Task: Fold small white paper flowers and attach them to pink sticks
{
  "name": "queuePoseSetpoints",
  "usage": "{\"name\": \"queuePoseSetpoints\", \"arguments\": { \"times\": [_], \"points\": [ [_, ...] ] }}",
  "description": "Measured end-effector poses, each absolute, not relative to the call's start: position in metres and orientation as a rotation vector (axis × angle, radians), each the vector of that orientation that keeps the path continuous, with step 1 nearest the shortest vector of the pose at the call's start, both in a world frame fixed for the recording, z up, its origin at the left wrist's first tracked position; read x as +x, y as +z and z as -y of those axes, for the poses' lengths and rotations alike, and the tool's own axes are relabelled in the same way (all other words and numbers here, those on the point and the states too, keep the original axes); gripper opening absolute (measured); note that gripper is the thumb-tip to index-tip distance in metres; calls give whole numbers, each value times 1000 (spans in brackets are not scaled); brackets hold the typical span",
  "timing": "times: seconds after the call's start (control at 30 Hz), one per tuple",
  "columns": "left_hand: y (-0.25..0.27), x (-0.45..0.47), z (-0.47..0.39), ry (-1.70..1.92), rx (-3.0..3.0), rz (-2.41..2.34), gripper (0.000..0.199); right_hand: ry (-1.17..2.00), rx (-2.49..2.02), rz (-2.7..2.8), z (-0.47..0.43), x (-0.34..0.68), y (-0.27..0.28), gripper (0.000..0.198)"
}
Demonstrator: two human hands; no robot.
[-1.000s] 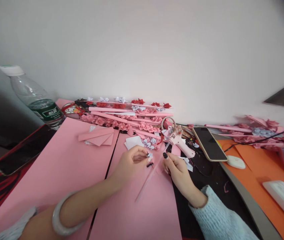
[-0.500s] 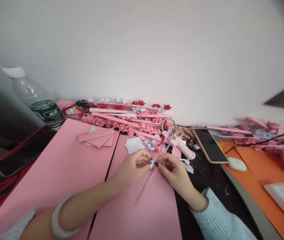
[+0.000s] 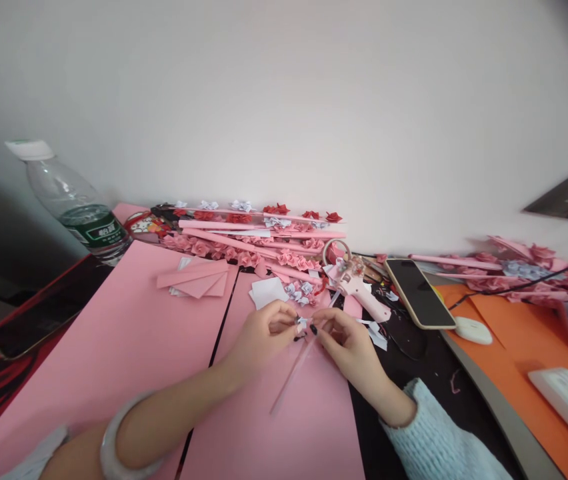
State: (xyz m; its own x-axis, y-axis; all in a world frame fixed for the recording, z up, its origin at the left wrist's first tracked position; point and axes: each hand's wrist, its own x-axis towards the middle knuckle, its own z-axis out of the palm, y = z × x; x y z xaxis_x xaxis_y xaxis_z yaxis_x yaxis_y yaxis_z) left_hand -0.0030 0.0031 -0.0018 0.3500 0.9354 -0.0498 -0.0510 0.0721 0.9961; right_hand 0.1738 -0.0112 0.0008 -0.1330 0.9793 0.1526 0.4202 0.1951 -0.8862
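Pink sheet (image 3: 274,440), white paper flower (image 3: 302,324), pinched in left hand (image 3: 265,335)

Pink sheets (image 3: 129,333) (two) on black desk (image 3: 431,368)

Over smooth, matt pink paper sheets (image 3: 114,360) slants a translucent, plastic-looking rod (image 3: 289,379); crisply folded paper flowers (image 3: 244,255) line their far edge. Beyond the right edge lie a smooth plastic glue gun (image 3: 367,298) and a glossy-screened phone (image 3: 419,288), by the far left corner a shiny plastic bottle (image 3: 64,183); the sleeve (image 3: 444,427) is rough knit
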Motion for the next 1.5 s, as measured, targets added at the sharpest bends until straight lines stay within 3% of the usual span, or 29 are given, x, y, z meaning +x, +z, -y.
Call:
{"name": "queuePoseSetpoints", "arguments": {
  "times": [0.3, 0.37, 0.5, 0.57, 0.83, 1.2, 1.5],
  "points": [
    [-8, -6, -14, 1018, 1291, -991, 13, 806, -1416, 1601, 13, 178, 1, 21],
    [-8, -6, -16, 991, 1239, -909, 22, 791, -1418, 1600, 12, 178, 1, 21],
    [-4, -4, -16, 929, 1177, -738, 59, 782, -1429, 1619, 12, 178, 1, 23],
    [-4, -4, -15, 929, 1213, -761, 64, 781, -1433, 1620, 12, 179, 2, 23],
    [3, -15, -15, 1086, 1650, -1300, 30, 831, -1416, 1559, 13, 177, 4, 19],
    [-8, -35, -43, 1113, 2149, -1469, 31, 788, -1394, 1625, 17, 177, 7, 14],
    [-12, -35, -46, 1093, 2205, -1460, 31, 608, -1398, 1690, 16, 181, 11, 26]
  ]
}}
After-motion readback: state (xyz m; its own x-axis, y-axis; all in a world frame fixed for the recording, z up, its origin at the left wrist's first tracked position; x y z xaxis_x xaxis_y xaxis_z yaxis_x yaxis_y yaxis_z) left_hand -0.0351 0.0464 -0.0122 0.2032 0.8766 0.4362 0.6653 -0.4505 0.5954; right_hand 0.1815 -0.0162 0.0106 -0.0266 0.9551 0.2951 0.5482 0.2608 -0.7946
